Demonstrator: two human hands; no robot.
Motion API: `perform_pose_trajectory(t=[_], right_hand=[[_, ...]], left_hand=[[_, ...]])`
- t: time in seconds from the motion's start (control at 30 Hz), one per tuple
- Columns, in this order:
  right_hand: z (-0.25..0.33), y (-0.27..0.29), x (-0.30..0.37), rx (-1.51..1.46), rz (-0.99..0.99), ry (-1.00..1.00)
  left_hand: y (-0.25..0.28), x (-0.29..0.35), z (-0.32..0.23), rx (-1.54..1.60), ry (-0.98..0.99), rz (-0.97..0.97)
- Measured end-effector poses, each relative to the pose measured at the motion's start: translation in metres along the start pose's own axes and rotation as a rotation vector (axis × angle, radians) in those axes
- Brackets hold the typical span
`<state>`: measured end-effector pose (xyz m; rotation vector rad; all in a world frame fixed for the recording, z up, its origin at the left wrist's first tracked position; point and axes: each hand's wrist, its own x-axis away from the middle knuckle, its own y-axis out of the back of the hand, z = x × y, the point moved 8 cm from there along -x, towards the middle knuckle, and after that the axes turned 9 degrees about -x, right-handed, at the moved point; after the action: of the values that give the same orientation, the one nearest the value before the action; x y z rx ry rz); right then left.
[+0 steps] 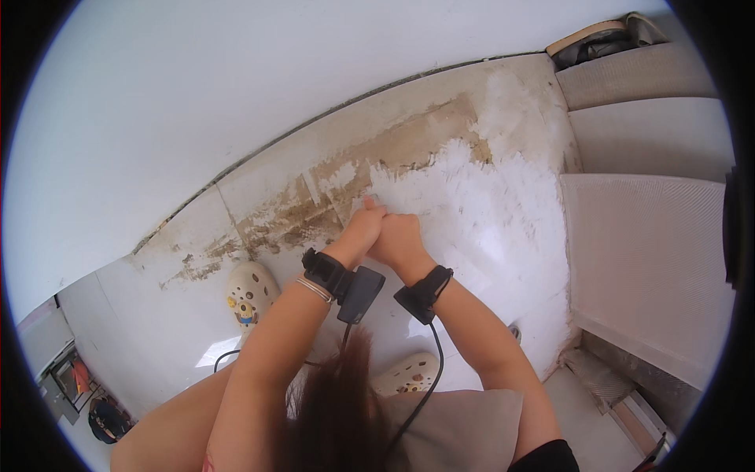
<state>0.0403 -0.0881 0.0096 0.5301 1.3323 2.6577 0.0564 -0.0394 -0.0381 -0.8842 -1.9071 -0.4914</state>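
Observation:
My left hand (363, 230) and my right hand (399, 237) press together low over a stained white tiled floor (464, 236). Both are closed, fingers curled, the right against the left. Whatever they grip is hidden; only a small pale bit shows beyond the left fingertips. Just past them lies a patch of brown residue (425, 138) stuck to the tiles, with a ragged edge. To the right of the hands the floor is whiter, with streaks and smudges. Each wrist wears a black strap with a dark box and a cable.
Clog-style shoes on my feet, the left clog (252, 295) and the right clog (409, 376), stand on the floor. A white wall (197, 86) runs along the far side. Steps (641, 79) rise at far right, a pair of shoes (605, 39) on top. A pale textured panel (641, 259) stands at right.

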Motion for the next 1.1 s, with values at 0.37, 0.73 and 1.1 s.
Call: perform_pose_trajectory(t=[0.37, 0.73, 1.1], right_hand=[[-0.004, 0.005, -0.021, 0.031, 0.031, -0.051], [0.007, 0.008, -0.026, 0.012, -0.048, -0.072], [0.016, 0.013, -0.002, -0.012, -0.075, -0.058]], left_hand=[[0.005, -0.022, -0.019, -0.106, 0.007, 0.106], [0.011, -0.005, -0.030, -0.177, 0.016, 0.226], [0.078, 0.059, -0.038, -0.511, 0.238, 0.358]])
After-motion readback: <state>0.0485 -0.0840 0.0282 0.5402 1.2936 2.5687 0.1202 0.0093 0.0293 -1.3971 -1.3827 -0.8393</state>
